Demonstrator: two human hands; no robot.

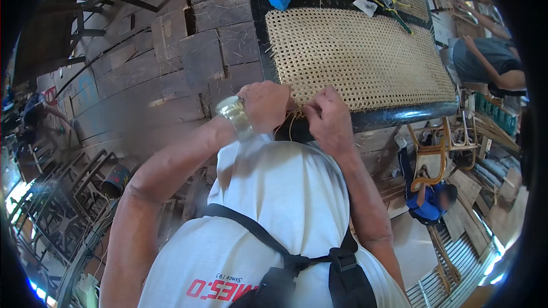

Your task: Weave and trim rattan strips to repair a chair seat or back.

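Because the woven cane panel [357,60] ends in its black frame [408,115], left hand [267,101] and right hand [330,118] crowd its near-left corner, presumably for control, right fingers seemingly pinching a cane strand [291,126], left fingertips hidden, grip untellable.

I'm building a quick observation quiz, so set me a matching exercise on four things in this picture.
1. Wristwatch
2. Nearer cane panel
3. Right hand
4. Shirt

A. full of small holes
B. white
C. gold-coloured
D. bare, at the cane's near edge

Pairs: 1-C, 2-A, 3-D, 4-B
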